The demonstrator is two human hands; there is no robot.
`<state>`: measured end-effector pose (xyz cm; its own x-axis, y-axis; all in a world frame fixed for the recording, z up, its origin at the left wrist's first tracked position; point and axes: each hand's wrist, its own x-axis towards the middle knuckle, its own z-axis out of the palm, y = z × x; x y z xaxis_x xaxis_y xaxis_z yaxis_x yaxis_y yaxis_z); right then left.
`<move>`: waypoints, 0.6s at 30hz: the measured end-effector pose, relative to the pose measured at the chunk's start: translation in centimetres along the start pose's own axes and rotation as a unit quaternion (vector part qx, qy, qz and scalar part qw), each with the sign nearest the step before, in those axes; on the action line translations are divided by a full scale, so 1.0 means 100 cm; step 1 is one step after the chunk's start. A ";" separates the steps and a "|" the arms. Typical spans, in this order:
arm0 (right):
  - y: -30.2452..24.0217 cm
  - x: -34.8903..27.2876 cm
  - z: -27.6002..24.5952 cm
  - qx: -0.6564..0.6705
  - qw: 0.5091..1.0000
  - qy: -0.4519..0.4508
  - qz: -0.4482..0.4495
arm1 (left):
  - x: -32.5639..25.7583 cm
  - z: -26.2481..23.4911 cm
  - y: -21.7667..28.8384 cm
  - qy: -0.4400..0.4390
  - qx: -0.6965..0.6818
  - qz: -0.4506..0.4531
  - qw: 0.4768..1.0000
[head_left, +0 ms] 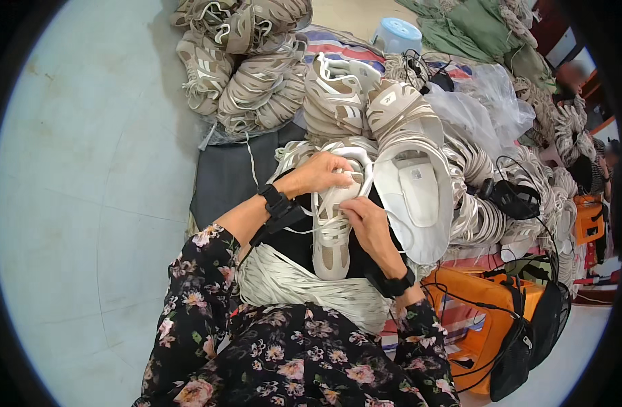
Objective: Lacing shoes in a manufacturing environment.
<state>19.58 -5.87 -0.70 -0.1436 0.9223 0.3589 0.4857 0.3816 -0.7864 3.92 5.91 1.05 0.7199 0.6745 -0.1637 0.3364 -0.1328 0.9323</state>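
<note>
A beige and white sneaker upper (333,256) lies over my lap, toe toward me, with a white shoelace (304,232) partly threaded across its front. My left hand (319,173) is closed at the tongue near the shoe's opening, fingers bent against it. Lower down, my right hand (366,220) pinches with thumb and fingertips at the lacing edge, where the lace seems to be; the fingers partly hide it. A thick bundle of pale laces (307,281) lies across my lap below the toe.
Nested stacks of similar uppers stand ahead (334,95) and at far left (256,88). Close on the right, a white-lined upper (416,193) faces up. An orange crate (470,292) with black cables and a black bag (528,353) stands right; a blue stool (397,34) is farther off.
</note>
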 end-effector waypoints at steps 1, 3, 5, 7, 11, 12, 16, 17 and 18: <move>-0.001 -0.002 0.000 -0.002 1.000 0.000 -0.001 | 0.000 0.003 0.001 0.001 -0.028 0.011 1.000; -0.006 -0.003 0.003 0.063 0.991 0.016 0.120 | 0.001 0.002 0.004 -0.003 -0.009 0.015 1.000; -0.010 -0.001 0.015 0.084 0.988 0.041 0.126 | 0.007 0.004 0.004 0.003 0.038 0.000 0.999; -0.011 0.001 0.016 0.108 0.984 0.062 0.128 | 0.006 0.003 0.001 -0.004 0.023 0.005 1.000; -0.025 0.006 0.002 -0.181 0.983 0.002 -0.027 | 0.008 -0.003 -0.011 -0.008 -0.063 0.007 0.998; -0.026 0.007 0.005 -0.213 0.970 0.019 -0.119 | 0.007 -0.004 -0.015 -0.005 -0.064 0.009 0.998; -0.020 0.010 0.012 -0.286 0.931 0.006 -0.226 | 0.009 -0.004 -0.008 0.000 -0.019 0.005 1.000; -0.019 0.012 0.013 -0.302 0.925 0.001 -0.230 | 0.008 -0.005 -0.008 0.007 -0.009 0.008 1.000; -0.019 0.011 0.014 -0.308 0.923 -0.019 -0.231 | 0.007 -0.005 -0.009 -0.001 -0.046 0.005 0.999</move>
<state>17.32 -5.47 0.52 -0.4824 0.6760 0.5571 0.7611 0.6382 -0.1154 3.75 6.88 0.23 0.7244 0.6719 -0.1545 0.2723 -0.0728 0.9595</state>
